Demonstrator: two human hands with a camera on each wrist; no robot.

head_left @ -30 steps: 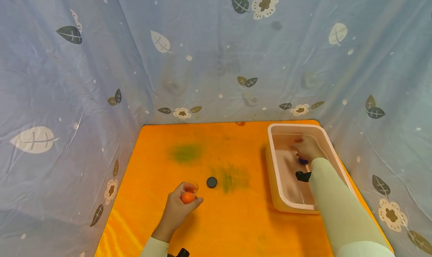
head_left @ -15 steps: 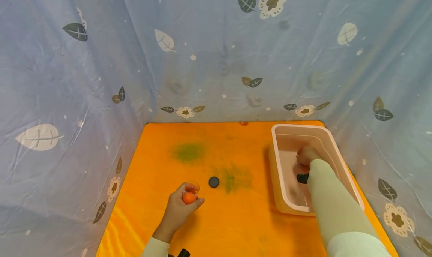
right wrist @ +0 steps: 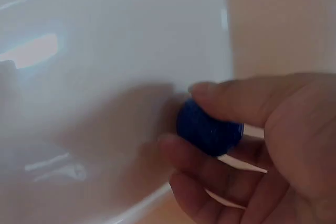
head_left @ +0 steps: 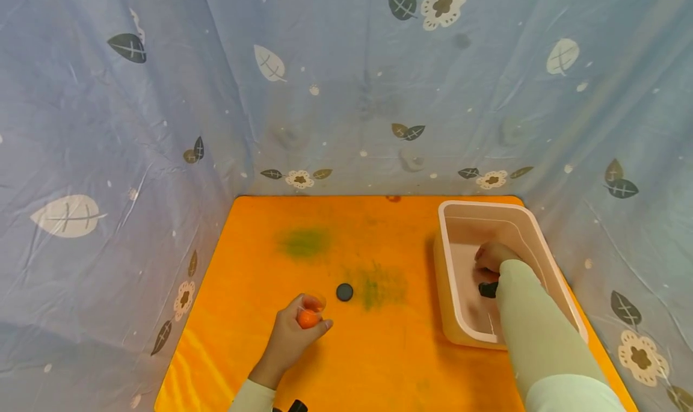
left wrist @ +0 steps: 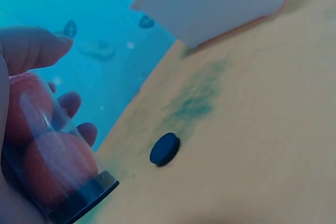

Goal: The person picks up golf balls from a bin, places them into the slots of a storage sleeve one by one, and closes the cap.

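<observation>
My left hand (head_left: 292, 334) grips a clear plastic tube (head_left: 319, 301) above the table. Two orange balls (left wrist: 59, 166) sit stacked inside it, and a black base (left wrist: 86, 200) closes the lower end in the left wrist view. Just right of that hand, a round black cap (head_left: 344, 292) lies on the table. Down inside the pale pink bin (head_left: 449, 267), my right hand (head_left: 495, 257) pinches a dark blue ball (right wrist: 207, 128) between thumb and fingers. The forearm covers part of the bin, and the ball is hidden in the head view.
An orange table top (head_left: 379, 352) with green stains lies below. Patterned blue-grey curtains (head_left: 346, 99) close off the back and both sides. The bin stands at the right edge, near the curtain. A black wrist mount (head_left: 489, 289) shows on the right arm.
My right hand has drawn nearer within the bin, and its fingers have closed on the blue ball. The left hand holds the tube nearly still. The whole head view has shifted slightly.
</observation>
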